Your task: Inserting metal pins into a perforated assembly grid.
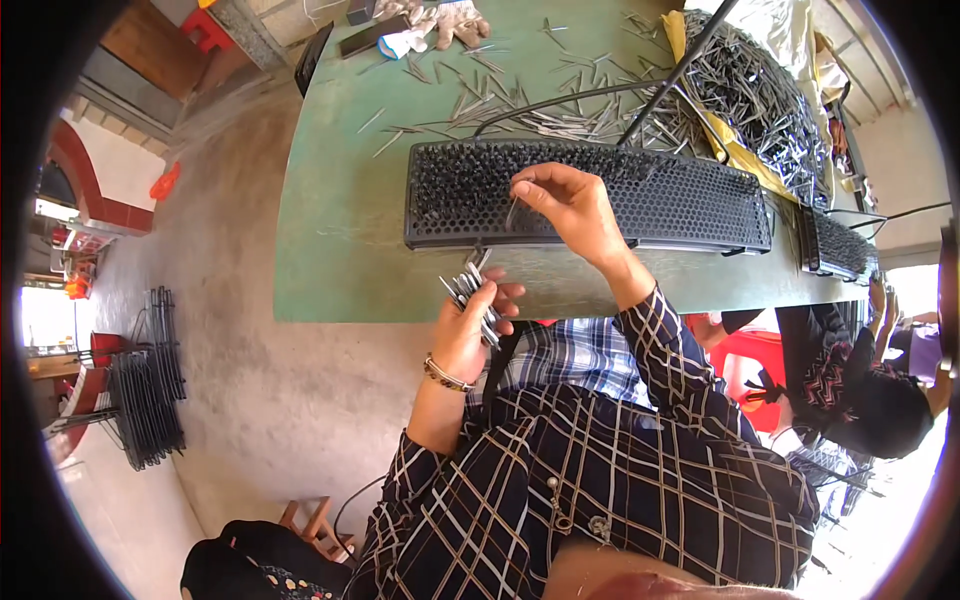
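Pins [472, 288], thin metal ones, sit bunched in the left hand [468, 335], clenched around them just below the black tray [660, 200]. The right hand [568, 205] pinches one pin over the tray's holes. They look light, stiff and slippery, best pinched near one end. Loose pins [520, 105] lie beyond the tray on the green table [340, 230]; two dark rods [660, 90] cross above it.

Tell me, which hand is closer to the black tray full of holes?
Right. The right hand is over the black tray, pinching a pin; the left hand holds pins below its edge.
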The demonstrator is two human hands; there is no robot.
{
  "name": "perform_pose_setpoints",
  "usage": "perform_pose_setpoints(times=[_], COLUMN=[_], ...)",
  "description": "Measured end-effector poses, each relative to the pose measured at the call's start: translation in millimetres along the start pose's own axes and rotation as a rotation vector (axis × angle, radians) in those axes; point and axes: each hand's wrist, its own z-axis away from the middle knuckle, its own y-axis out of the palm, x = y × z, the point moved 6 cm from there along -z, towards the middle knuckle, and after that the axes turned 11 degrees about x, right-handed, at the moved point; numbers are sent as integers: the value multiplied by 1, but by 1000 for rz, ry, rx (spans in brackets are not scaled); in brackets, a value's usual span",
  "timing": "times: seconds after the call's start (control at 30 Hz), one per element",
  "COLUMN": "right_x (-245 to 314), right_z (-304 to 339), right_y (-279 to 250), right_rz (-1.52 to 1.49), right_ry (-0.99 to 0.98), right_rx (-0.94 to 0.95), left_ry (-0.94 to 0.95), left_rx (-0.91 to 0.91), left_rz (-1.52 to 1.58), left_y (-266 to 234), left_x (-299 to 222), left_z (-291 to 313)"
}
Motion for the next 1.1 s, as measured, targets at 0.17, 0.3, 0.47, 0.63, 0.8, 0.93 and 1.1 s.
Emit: perform_pose_setpoints(times=[0.17,0.3,0.47,0.63,0.8,0.93,1.1], right_x=[-9,-17,-17,-14,0,20,22], right_z=[17,27,30,31,20,0,-20], right_y=[21,28,20,16,6,-14,-11], right_rz=[-143,-118,-46,10,112,241,525], right_ry=[171,253,285,275,146,10,-38], right_rx=[141,190,212,228,217,109,151], left_ry=[54,48,17,50,52,-68,-181], left_rx=[-43,-16,-51,-73,-107,-44,51], left_rz=[-26,-149,-167,-205,-194,-11,50], left_y=[7,13,11,9,9,16,19], left_x=[-11,-9,-2,-2,-6,2,19], left_z=[-5,-7,-10,-13,-12,-11,-5])
